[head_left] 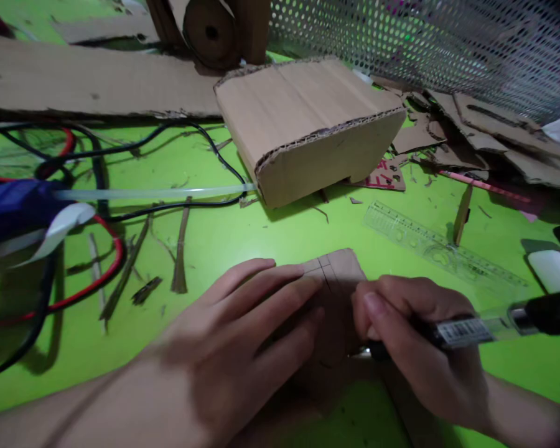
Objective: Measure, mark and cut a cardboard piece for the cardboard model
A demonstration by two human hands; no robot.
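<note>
Left hand (pixel 242 342) spread on lined cardboard (pixel 340 305), right hand (pixel 420 348) gripping pen (pixel 466 332); cardboard between hands

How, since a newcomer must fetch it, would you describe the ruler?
On the green table, find the big cardboard box. To its lower right in the picture, just beyond the right hand, lies the ruler. Unlike the opaque cardboard scraps nearby, it is see-through, with graduation marks.
</note>
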